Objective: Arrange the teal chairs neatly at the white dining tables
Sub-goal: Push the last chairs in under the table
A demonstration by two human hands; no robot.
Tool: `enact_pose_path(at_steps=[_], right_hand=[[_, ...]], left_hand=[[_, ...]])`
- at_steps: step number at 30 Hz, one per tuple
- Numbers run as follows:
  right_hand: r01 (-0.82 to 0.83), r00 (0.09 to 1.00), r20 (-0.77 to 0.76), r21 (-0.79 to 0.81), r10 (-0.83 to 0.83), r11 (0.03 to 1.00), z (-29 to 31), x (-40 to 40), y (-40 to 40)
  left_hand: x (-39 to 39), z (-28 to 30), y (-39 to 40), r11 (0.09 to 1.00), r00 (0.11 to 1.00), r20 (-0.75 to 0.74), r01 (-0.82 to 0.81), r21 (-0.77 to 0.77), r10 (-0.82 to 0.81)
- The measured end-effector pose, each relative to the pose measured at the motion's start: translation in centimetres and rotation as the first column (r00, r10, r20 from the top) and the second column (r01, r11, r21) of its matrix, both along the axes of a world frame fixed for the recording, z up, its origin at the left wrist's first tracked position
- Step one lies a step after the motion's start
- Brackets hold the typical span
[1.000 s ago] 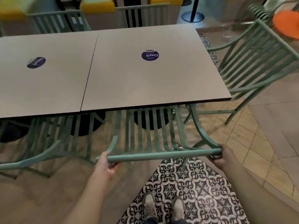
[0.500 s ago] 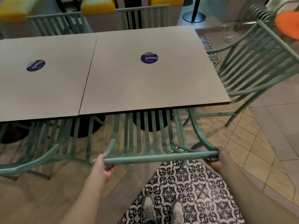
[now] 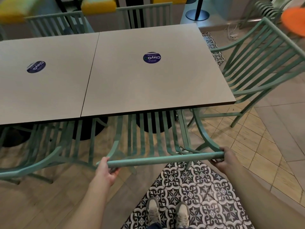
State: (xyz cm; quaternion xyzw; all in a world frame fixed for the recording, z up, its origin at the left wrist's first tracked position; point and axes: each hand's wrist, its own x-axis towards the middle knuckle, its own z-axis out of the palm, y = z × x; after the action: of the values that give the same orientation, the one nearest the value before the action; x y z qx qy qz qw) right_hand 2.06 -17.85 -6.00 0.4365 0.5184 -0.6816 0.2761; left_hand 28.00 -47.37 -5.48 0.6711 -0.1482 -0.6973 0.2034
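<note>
At the far left a teal chair [image 3: 33, 156] stood with its seat under the left white table [image 3: 46, 83], apparently already placed, though blurred. Next to it, the chair in hand [image 3: 148, 139] had its seat tucked beneath the near edge of the right white table [image 3: 156, 80], its slatted back rising toward the person. The left hand [image 3: 105, 171] curled round the left end of the chair's top rail [image 3: 165, 159], fingers wrapped underneath; the right hand [image 3: 226, 157] gripped the right end the same way, so both held the rail and nothing else. This looked like the closing part of pushing this chair in: the seat seemed nearly home, and the rail ran slightly askew to the table edge. The next move probably called for a small squaring nudge, then letting go. Farther right, another teal chair [image 3: 257, 66] stood at the table's end, angled outward and apart from it; it likely needed turning and sliding in next. Two more chairs showed behind the far edge.
</note>
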Motion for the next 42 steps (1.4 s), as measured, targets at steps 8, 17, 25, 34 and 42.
enact_pose_path(at_steps=[8, 17, 25, 34, 42], right_hand=[[-0.029, 0.999, -0.031, -0.007, 0.029, 1.0, 0.1, -1.2, 0.7], [-0.036, 0.999, -0.012, -0.015, 0.035, 0.999, 0.6, -0.9, 0.6], [-0.026, 1.0, -0.018, -0.031, 0.025, 0.999, 0.7, -0.8, 0.7], [-0.167, 0.98, -0.083, 0.136, 0.18, 0.977, 0.6, -0.3, 1.2], [-0.253, 0.611, -0.232, 0.848, 0.757, 0.465, 2.1, 0.4, 3.1]], left_hand=[[-0.3, 0.3, 1.5, 0.999, 0.999, -0.031, -0.042, 0.032, 0.043], [-0.2, 0.3, 1.7, 0.999, 0.999, -0.039, -0.03, 0.029, 0.031], [-0.1, 0.0, 1.6, 0.999, 0.999, -0.038, -0.03, 0.022, 0.031], [1.4, -1.4, 1.6, 0.981, 0.984, 0.098, 0.159, -0.107, -0.149], [4.2, -0.5, 0.2, 0.473, 0.578, 0.687, 0.8, -0.369, -0.44]])
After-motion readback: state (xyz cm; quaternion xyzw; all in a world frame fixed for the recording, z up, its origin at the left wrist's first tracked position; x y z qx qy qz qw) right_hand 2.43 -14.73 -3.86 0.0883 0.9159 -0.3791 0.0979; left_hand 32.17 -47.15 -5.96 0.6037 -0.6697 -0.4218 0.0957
